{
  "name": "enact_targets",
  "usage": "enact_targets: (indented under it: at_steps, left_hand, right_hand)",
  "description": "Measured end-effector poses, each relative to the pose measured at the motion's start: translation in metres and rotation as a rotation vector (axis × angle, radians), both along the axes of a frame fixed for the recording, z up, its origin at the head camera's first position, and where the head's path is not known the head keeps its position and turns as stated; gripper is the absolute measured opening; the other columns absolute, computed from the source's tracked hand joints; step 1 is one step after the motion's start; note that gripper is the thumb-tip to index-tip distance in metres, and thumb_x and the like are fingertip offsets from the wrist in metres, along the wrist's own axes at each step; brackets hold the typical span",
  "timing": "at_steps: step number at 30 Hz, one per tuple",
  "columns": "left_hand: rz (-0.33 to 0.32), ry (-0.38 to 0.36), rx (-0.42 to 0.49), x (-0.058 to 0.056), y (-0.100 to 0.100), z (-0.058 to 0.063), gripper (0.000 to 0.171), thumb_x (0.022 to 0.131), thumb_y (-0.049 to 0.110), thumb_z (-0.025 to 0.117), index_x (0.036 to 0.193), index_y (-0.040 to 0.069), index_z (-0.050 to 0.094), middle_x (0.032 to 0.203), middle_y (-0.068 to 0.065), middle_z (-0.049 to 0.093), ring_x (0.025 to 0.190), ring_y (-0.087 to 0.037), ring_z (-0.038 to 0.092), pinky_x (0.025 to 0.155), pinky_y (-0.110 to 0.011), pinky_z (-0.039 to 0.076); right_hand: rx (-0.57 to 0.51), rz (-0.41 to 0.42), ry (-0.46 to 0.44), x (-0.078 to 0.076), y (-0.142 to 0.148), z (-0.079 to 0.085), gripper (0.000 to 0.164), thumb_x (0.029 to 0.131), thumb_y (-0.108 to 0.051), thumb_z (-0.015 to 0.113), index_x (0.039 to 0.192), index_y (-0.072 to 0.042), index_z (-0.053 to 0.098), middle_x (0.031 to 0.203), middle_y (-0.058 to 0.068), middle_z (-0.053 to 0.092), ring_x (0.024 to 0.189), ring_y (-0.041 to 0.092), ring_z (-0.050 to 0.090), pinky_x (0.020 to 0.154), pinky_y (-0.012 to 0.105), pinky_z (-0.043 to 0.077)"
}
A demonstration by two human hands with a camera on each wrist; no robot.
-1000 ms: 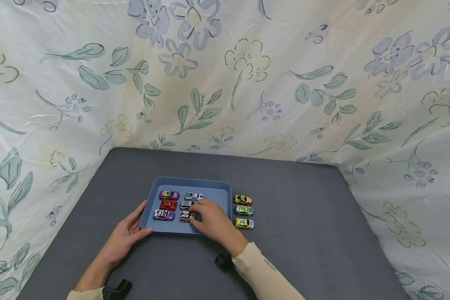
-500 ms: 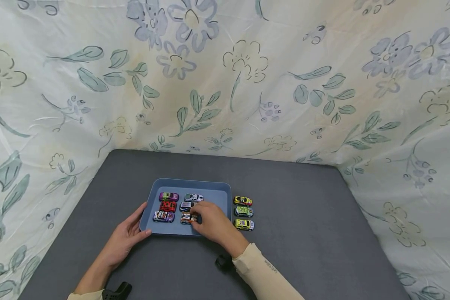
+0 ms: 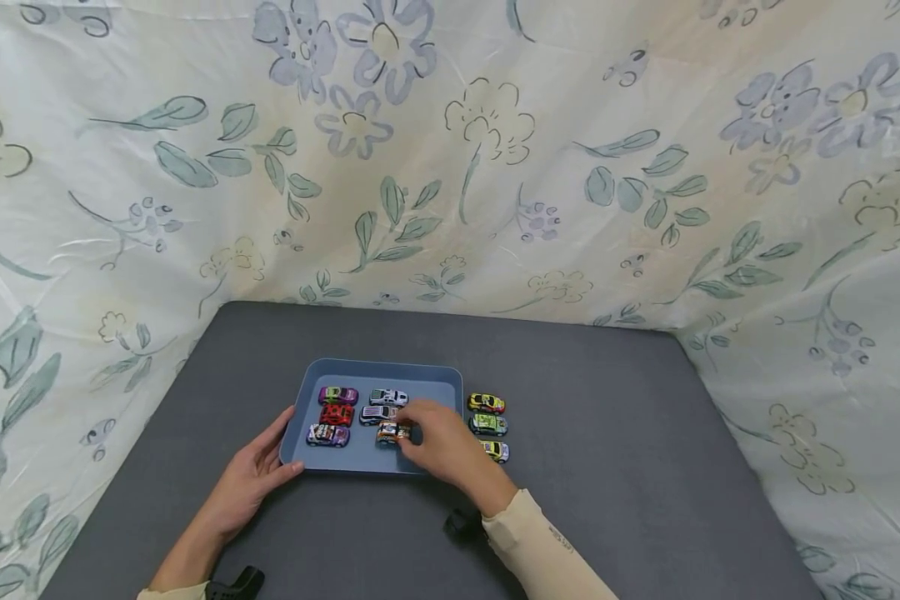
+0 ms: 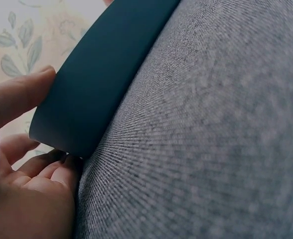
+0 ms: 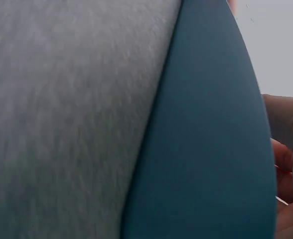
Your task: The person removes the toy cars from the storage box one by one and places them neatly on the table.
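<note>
In the head view my right hand [image 3: 450, 443] pinches a small orange, white and black toy car [image 3: 388, 433] over the right half of the blue tray [image 3: 429, 385]. Behind its fingers sit a dark-and-white striped toy car [image 3: 377, 414] and a white toy car [image 3: 388, 397]. My left hand [image 3: 251, 477] holds the tray's left front corner; in the left wrist view the thumb [image 4: 29, 94] touches the rim and the other fingers lie low against the corner. The right wrist view shows the tray's outer wall [image 5: 206, 134], with the hand partly hidden behind it.
Purple [image 3: 338, 396], red [image 3: 337, 415] and purple-white [image 3: 327, 435] toy cars form a column at the tray's left. Right of the tray, on the grey table [image 3: 607, 433], stand yellow-red [image 3: 487, 403], green [image 3: 488, 425] and yellow [image 3: 498, 451] cars. Floral cloth [image 3: 495, 208] surrounds the table.
My right hand has slid the orange toy car to the right in the tray, away from the purple-white car. It now covers part of the yellow car outside. My left hand stays put.
</note>
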State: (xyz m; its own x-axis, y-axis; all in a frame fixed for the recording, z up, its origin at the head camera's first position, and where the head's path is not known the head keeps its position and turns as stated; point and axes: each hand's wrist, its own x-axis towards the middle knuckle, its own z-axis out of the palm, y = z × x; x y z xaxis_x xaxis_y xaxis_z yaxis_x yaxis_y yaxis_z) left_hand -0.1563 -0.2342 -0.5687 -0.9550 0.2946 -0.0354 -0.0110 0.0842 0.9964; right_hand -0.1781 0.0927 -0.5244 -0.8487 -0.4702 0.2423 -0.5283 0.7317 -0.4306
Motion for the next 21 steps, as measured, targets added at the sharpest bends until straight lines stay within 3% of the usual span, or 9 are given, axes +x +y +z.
enact_targets:
  at_steps: [13, 21]
  left_hand:
    - [-0.014, 0.016, 0.032, -0.002, 0.000, -0.002, 0.092, 0.104, 0.005, 0.074, 0.174, 0.003, 0.015, 0.176, -0.031, 0.010, 0.160, -0.046, 0.013, 0.110, -0.010, 0.038]
    - [-0.016, 0.017, 0.031, -0.003, -0.001, -0.003, 0.092, 0.104, 0.007, 0.075, 0.174, 0.004, 0.015, 0.176, -0.031, 0.009, 0.160, -0.046, 0.013, 0.110, -0.009, 0.038]
  right_hand:
    - [-0.057, -0.001, 0.030, 0.006, 0.038, 0.014, 0.022, 0.093, -0.008, 0.086, 0.111, -0.015, 0.078, 0.111, -0.005, 0.071, 0.101, 0.016, 0.069, 0.088, 0.033, 0.061]
    - [-0.074, -0.042, 0.019, 0.013, 0.063, 0.021, 0.025, 0.091, -0.008, 0.087, 0.111, -0.019, 0.078, 0.113, -0.009, 0.071, 0.102, 0.013, 0.068, 0.091, 0.037, 0.060]
